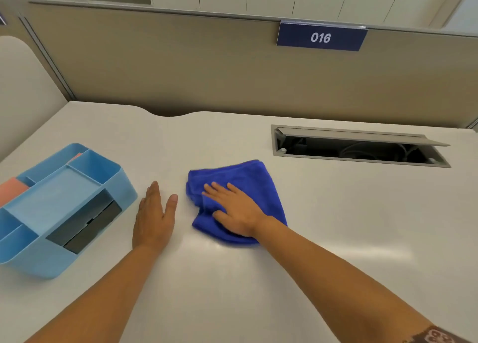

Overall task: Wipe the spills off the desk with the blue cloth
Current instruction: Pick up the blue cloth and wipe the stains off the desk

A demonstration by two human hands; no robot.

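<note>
My right hand (239, 212) lies flat, fingers spread, on the blue cloth (236, 200); left hand (155, 214) lies open on the desk (336, 213).
Honestly can't spot any spills, so I'd guess it's mostly wiped.

Both hands (155, 218) (236, 210) flat, palms down

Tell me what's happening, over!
Right hand flat on blue cloth. Left hand flat on desk. Blue organizer close left.
</note>
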